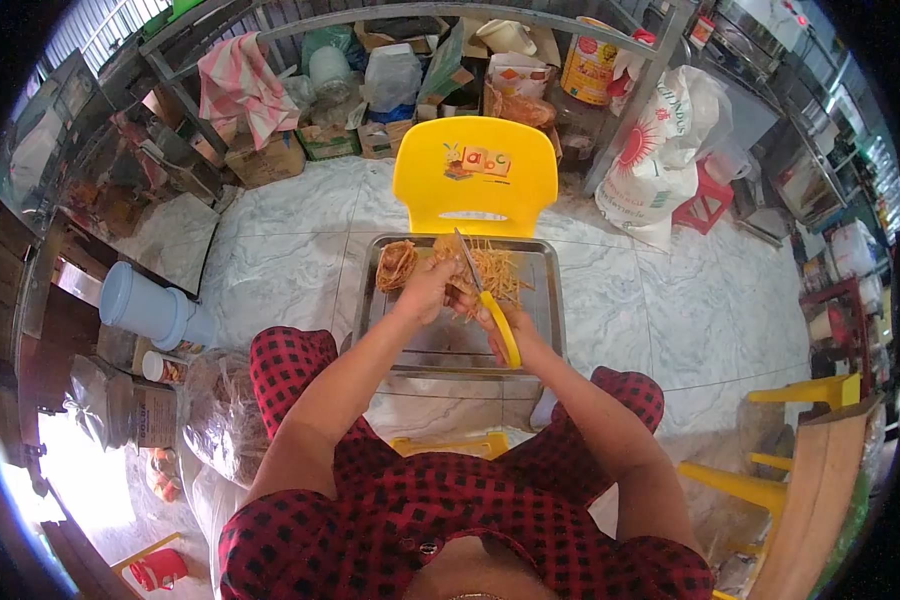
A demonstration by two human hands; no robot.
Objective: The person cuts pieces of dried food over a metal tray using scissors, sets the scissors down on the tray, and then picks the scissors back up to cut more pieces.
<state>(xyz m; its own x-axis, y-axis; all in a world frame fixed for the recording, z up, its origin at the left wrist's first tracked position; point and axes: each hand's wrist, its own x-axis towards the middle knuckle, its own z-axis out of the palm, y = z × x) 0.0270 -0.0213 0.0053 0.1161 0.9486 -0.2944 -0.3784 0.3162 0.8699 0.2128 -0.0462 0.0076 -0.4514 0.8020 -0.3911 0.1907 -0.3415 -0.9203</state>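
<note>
My left hand (431,288) grips a flat, orange-brown dried food piece (452,250) over the metal tray (410,352). Yellow-handled scissors (510,340) are in my right hand (508,328), their blades pointing up and away from me, against the dried piece. Both hands are close together, and the fingertips partly overlap in view. To the right of the blades lies a heap of thin cut strips (502,268) on the tray. A stack of larger dried pieces (396,265) sits at the tray's far left corner.
The tray rests in front of a yellow chair back (475,180). A white printed sack (655,160) stands at right, near a metal rack (625,110) with boxes and bags. Pale blue buckets (150,305) and a plastic-wrapped bundle (225,400) are on the left. Marble-patterned floor (280,250) surrounds the tray.
</note>
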